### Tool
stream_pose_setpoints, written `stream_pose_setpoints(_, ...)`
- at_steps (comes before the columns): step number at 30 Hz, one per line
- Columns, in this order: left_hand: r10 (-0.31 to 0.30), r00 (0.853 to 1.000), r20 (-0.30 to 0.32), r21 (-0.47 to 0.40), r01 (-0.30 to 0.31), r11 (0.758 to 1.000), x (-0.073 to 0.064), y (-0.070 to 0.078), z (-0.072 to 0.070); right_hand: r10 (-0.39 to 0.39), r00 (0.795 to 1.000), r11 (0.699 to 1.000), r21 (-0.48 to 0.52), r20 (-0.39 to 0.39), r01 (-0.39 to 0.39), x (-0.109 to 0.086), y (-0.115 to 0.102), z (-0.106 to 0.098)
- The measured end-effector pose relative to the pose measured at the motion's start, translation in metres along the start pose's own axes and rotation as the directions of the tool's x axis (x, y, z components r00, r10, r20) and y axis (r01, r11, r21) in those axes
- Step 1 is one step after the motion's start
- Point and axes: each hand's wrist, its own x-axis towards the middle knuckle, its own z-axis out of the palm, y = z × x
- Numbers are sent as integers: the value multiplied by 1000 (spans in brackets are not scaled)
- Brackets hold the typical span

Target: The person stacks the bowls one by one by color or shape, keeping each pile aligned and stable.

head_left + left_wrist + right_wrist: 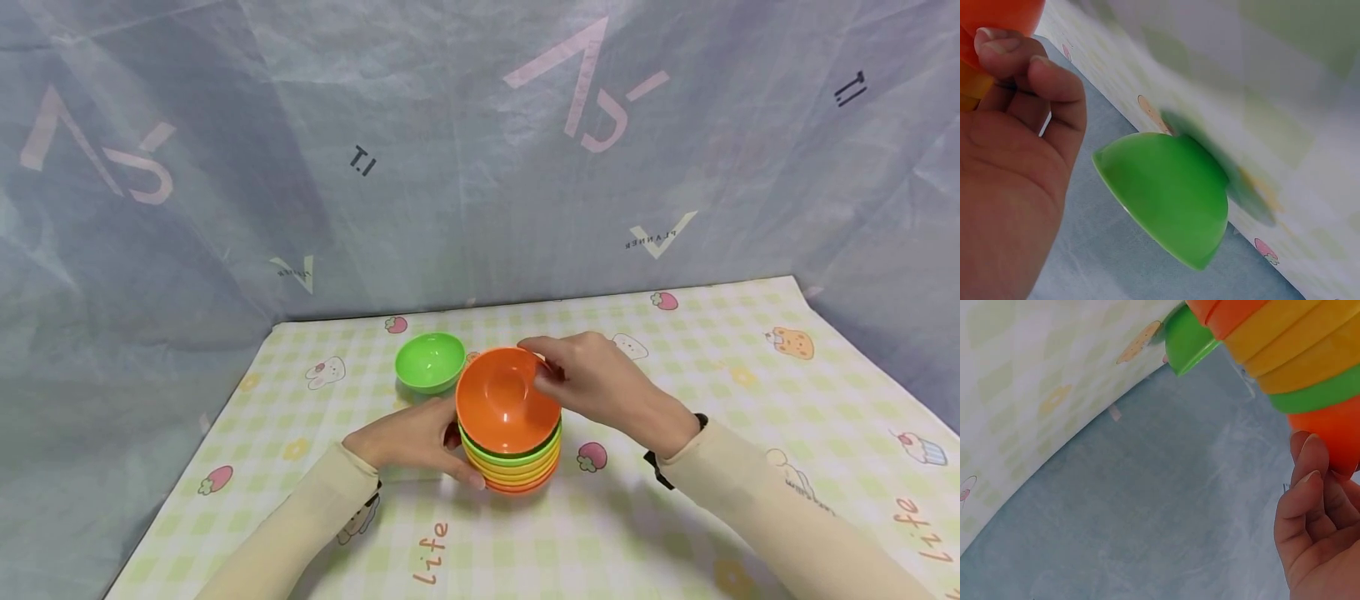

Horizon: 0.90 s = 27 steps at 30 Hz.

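Observation:
In the head view, my right hand [603, 379] pinches the rim of an orange bowl [495, 408], thumb inside it and fingers outside. That bowl sits tilted at the top of a nested stack of bowls [522, 481], with a green rim, yellow rims and orange ones below. My left hand [416, 435] grips the stack from its left side, thumb toward the front. The right wrist view shows the green bowl [1322, 391] directly under the top orange one. A separate green bowl [430, 365] stands upright behind my left hand.
A tablecloth [300, 517] with pale green checks and printed cartoons covers the table. Behind it hangs a grey-blue cloth [420, 225], which also runs along the left and right sides. Dark bands [660, 471] circle my wrists.

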Motion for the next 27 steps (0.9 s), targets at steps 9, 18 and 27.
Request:
stream_pose_setpoints(9,-18,1000,-22,-13,18,1000,-1,0,1,-15,1000,999,-39,-18,14,-3,2,3)
stream_pose_setpoints(18,-42,999,-21,3,42,999,-2,2,1,35,998,999,-32,43,-34,-4,6,7)
stream_pose_setpoints(27,-24,1000,-8,4,24,1000,-1,1,1,102,988,992,57,118,-109,-7,9,10)
